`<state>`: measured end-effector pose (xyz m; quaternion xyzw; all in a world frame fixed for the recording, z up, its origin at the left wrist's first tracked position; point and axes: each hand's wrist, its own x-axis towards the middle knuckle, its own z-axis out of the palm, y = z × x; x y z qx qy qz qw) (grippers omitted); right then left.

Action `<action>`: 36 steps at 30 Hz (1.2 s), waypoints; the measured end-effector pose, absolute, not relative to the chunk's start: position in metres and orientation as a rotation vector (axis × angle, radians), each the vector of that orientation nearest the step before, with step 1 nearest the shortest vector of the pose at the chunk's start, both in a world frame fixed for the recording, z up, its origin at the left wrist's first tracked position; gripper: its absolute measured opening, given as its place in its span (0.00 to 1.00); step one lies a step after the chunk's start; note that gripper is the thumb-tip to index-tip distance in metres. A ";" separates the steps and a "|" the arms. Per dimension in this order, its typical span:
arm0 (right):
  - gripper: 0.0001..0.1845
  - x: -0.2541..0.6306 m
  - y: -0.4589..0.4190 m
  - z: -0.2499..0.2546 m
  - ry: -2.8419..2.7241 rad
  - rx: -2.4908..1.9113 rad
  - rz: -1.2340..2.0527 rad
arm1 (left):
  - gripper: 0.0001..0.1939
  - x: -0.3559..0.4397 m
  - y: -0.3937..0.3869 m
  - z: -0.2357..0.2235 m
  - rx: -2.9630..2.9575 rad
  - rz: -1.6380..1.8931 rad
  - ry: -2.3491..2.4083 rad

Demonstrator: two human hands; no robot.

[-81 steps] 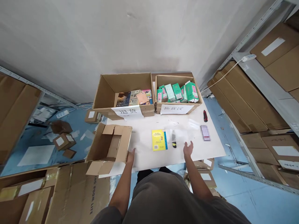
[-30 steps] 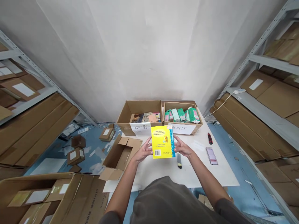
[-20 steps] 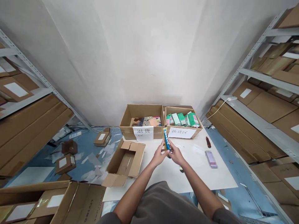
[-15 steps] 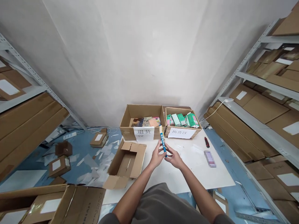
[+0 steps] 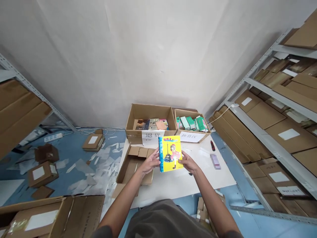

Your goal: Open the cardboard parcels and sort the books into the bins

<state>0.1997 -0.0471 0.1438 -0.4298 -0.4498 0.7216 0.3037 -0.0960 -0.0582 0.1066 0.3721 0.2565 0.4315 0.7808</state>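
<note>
I hold a yellow book [image 5: 170, 153] with a blue spine upright above the white table [image 5: 183, 180], its illustrated front cover facing me. My left hand [image 5: 150, 161] grips its left edge by the spine. My right hand [image 5: 187, 162] grips its lower right edge. Both hands have their fingers closed on the book. Below my left hand lies an open empty cardboard box [image 5: 132, 163] at the table's left edge.
Two labelled cartons stand at the table's back: the left carton [image 5: 146, 120] holds books, the right carton [image 5: 192, 123] holds green packets. A red cutter [image 5: 212, 145] and a small blurred item [image 5: 215, 161] lie at the right. Shelves of cartons flank both sides; small boxes litter the blue floor.
I lifted the book off the table with both hands and turned it round, from back cover through spine edge to front cover facing me. My view has shifted slightly.
</note>
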 end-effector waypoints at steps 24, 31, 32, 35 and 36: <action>0.57 0.239 -0.088 0.149 -1.114 -0.904 2.039 | 0.50 -0.081 -0.090 0.120 0.888 0.937 0.697; 0.55 0.293 -0.094 0.148 -1.144 -0.881 2.005 | 0.48 -0.032 -0.098 0.130 1.034 0.941 0.810; 0.55 0.302 -0.095 0.147 -1.139 -0.887 1.981 | 0.46 -0.021 -0.099 0.131 1.081 0.981 0.902; 0.53 0.324 -0.102 0.138 -1.135 -0.946 1.864 | 0.37 0.027 -0.107 0.129 1.241 1.054 1.150; 0.52 0.329 -0.105 0.135 -1.148 -0.971 1.805 | 0.36 0.048 -0.111 0.127 1.290 1.046 1.172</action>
